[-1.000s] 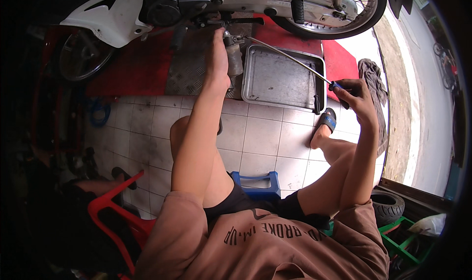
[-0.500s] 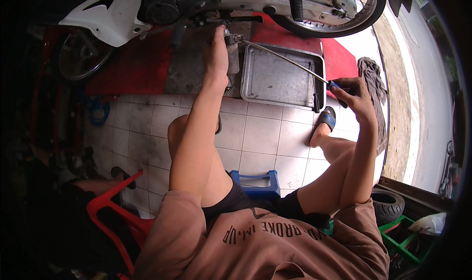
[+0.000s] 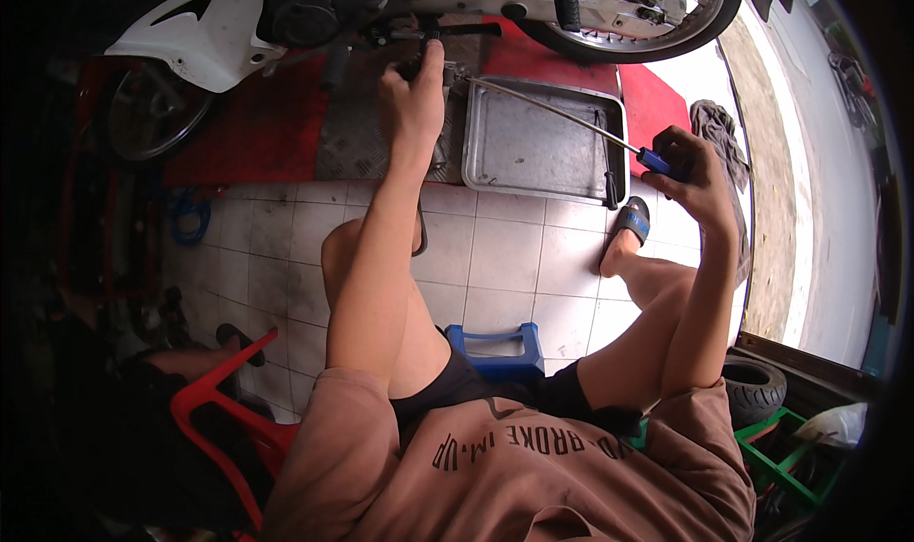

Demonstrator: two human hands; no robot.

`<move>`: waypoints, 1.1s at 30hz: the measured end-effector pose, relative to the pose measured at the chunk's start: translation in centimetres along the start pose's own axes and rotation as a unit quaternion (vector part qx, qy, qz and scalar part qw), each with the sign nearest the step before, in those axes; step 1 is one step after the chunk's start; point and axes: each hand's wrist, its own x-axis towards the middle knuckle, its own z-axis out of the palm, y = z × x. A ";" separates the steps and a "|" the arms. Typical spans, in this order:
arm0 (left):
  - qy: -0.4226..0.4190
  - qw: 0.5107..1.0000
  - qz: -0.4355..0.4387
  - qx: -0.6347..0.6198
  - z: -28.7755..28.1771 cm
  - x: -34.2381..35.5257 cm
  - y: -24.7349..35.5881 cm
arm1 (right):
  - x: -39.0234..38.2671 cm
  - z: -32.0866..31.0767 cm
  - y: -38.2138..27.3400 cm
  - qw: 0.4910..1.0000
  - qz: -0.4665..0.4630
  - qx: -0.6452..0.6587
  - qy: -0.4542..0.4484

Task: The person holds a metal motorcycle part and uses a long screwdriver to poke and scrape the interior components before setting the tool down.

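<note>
My right hand [image 3: 697, 175] has its fingers around the blue handle of a long screwdriver [image 3: 562, 113]. The steel shaft slants up to the left over a metal tray. Its tip meets a small grey metal part [image 3: 451, 73] beside my left hand [image 3: 415, 104]. That hand is closed on the part, thumb pointing up; most of the part is hidden, so its kind cannot be told. Just beyond stands a motorcycle [image 3: 457, 4], its underside and footrest close to my left fingertips.
The shallow grey tray [image 3: 468, 151] holds thin dark tools at its right side. It rests on a red and metal-plate platform [image 3: 257, 128]. A dark cloth [image 3: 721, 128] lies to the right. Near me are a blue stool [image 3: 495, 351], a red chair [image 3: 214, 394] and a tyre [image 3: 752, 390].
My left hand has turned, showing more of its back and thumb. My right fingers have shifted on the handle, exposing more blue. The screwdriver tip stays at the metal part.
</note>
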 end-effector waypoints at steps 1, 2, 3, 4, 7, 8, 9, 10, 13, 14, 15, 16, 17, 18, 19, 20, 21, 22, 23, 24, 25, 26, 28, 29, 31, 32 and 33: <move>-0.004 1.000 -0.011 0.004 0.0 -0.2 0.4 | -0.4 0.5 0.2 0.995 -0.065 -0.030 0.064; -0.009 1.000 -0.023 0.010 -0.3 -0.7 1.4 | -0.4 0.4 0.5 0.995 -0.051 -0.063 0.060; -0.015 0.999 -0.035 0.016 -0.3 -1.1 1.8 | -0.2 -0.1 0.8 0.993 -0.036 -0.096 0.056; -0.019 0.999 -0.033 0.002 -0.1 -1.2 1.6 | 0.0 -0.5 1.0 0.990 -0.020 -0.129 0.052; -0.032 0.998 0.000 -0.045 -0.1 -0.5 0.4 | 0.3 -0.4 1.3 0.985 -0.054 -0.161 0.022; -0.032 0.998 -0.009 -0.059 0.1 -0.5 0.5 | 0.2 0.0 0.9 0.985 -0.084 -0.148 0.036; -0.032 0.997 -0.018 -0.072 0.3 -0.5 0.5 | 0.2 0.1 1.0 0.986 -0.094 -0.132 0.045; -0.030 0.995 -0.027 -0.086 0.4 -0.6 0.6 | 0.2 0.2 1.2 0.986 -0.103 -0.117 0.054; -0.039 0.996 -0.041 -0.064 0.4 -0.7 1.3 | 0.3 -0.4 1.9 0.979 -0.127 -0.142 0.073; -0.038 0.997 -0.047 -0.052 0.3 -0.7 1.3 | 0.3 -0.8 2.3 0.975 -0.134 -0.160 0.077; -0.036 0.998 -0.041 -0.040 0.4 -0.5 1.2 | 0.4 -1.3 2.4 0.977 -0.085 -0.188 0.049; -0.034 0.998 -0.035 -0.029 0.5 -0.4 0.8 | 0.2 -1.3 2.5 0.980 -0.083 -0.173 0.052; -0.031 0.999 -0.029 -0.018 0.5 -0.2 0.5 | 0.0 -1.0 2.3 0.983 -0.081 -0.158 0.053; -0.028 0.999 -0.025 -0.019 0.6 -0.1 0.3 | 0.0 -0.7 2.1 0.985 -0.079 -0.143 0.055; -0.024 0.999 -0.021 -0.020 0.6 -0.1 0.1 | 0.1 -0.3 1.8 0.983 -0.104 -0.136 0.073; -0.022 0.999 -0.018 -0.022 0.8 -0.1 0.2 | 0.2 0.1 1.4 0.979 -0.127 -0.130 0.093; -0.025 0.999 -0.019 -0.014 0.9 -0.2 0.3 | 0.2 0.0 1.6 0.976 -0.134 -0.136 0.100; -0.028 0.999 -0.021 -0.006 0.9 -0.3 0.4 | 0.3 -0.1 1.8 0.974 -0.141 -0.141 0.108; -0.031 0.999 -0.023 0.001 1.0 -0.4 0.6 | 0.3 -0.9 2.5 0.973 -0.132 -0.159 0.104; -0.032 0.999 -0.016 -0.001 1.2 -0.5 0.5 | 0.2 -1.5 2.9 0.971 -0.123 -0.177 0.100; -0.032 0.999 -0.009 -0.003 1.3 -0.4 0.2 | 0.0 -2.1 3.1 0.977 -0.070 -0.184 0.087; -0.032 0.999 -0.003 -0.003 1.4 -0.5 0.1 | -0.1 -1.9 3.0 0.977 -0.089 -0.173 0.085; -0.025 1.000 -0.008 0.004 1.5 -0.6 0.0 | -0.2 -1.2 2.6 0.977 -0.128 -0.152 0.081; -0.021 1.000 -0.011 0.007 1.5 -0.7 0.1 | -0.3 -0.7 2.2 0.976 -0.125 -0.143 0.106; -0.020 1.000 -0.015 0.015 1.5 -0.8 0.4 | -0.3 -0.2 1.9 0.974 -0.117 -0.145 0.133; -0.019 0.999 -0.016 0.019 1.5 -0.8 0.5 | -0.3 -0.2 1.8 0.972 -0.111 -0.156 0.135; -0.019 0.999 -0.019 0.022 1.5 -0.8 0.5 | -0.3 -1.0 2.2 0.970 -0.102 -0.187 0.114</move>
